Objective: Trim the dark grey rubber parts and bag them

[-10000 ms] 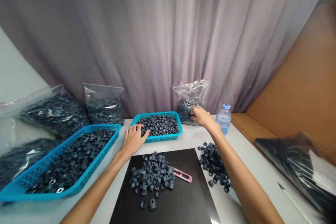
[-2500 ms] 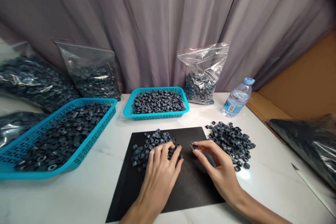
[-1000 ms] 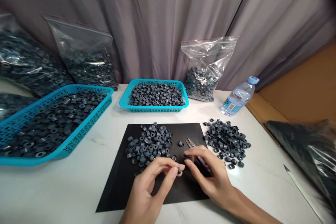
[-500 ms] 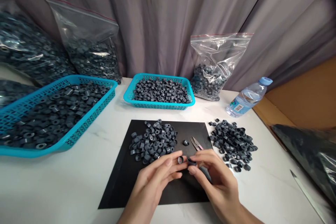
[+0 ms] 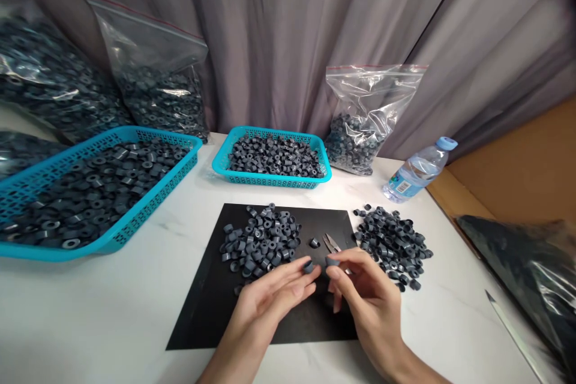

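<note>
Over the black mat (image 5: pixel 193 318), my left hand (image 5: pixel 272 300) holds a small dark grey plastic cap (image 5: pixel 308 266) between its fingertips. Just to its right, my right hand (image 5: pixel 371 294) pinches another grey cap (image 5: pixel 332 261) between thumb and forefinger. The two caps are a short gap apart. Beyond the hands, a single loose cap (image 5: pixel 314 243) lies on the mat. Beside it are small snips (image 5: pixel 332 244), their handles partly hidden behind my right hand. A pile of grey caps (image 5: pixel 263 237) covers the mat's upper left.
Another heap of caps (image 5: pixel 393 243) lies right of the mat. Two blue baskets (image 5: pixel 216 165) of grey parts stand behind and left. Zip bags (image 5: pixel 360 138) of parts lean against the curtain. A water bottle (image 5: pixel 416 174), a cardboard box (image 5: pixel 517 174) and a blade-like tool (image 5: pixel 508 324) are at right.
The cap at my left fingertips has turned, its open end no longer facing me. My right hand has lifted slightly and tilted its cap. The whole view has shifted a little.
</note>
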Motion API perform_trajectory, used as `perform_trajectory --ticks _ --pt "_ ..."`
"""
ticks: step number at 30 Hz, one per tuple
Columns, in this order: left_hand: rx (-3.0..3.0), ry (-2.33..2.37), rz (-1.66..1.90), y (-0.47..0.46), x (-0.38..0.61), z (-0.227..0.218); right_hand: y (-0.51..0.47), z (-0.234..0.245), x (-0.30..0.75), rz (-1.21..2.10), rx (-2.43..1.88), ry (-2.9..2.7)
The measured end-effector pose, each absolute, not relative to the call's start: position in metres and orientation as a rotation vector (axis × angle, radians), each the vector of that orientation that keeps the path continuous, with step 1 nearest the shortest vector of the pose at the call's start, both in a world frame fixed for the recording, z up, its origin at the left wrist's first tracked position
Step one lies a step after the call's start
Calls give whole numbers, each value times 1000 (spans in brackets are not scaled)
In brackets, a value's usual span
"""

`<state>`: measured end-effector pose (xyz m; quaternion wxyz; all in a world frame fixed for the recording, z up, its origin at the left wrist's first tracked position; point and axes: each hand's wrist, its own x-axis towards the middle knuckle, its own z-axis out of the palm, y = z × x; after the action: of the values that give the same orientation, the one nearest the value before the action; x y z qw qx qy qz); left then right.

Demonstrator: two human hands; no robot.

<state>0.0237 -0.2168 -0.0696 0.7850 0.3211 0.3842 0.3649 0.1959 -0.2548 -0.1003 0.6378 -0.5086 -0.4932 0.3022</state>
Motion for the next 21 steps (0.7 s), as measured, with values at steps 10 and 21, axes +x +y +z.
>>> perform_trajectory --ticks 10,21 --pt "602 689 773 -217 21 -77 -242 -103 195 620 -1189 -1437" --pt "729 575 782 -207 19 -103 -236 -96 197 457 -1027 -1643"
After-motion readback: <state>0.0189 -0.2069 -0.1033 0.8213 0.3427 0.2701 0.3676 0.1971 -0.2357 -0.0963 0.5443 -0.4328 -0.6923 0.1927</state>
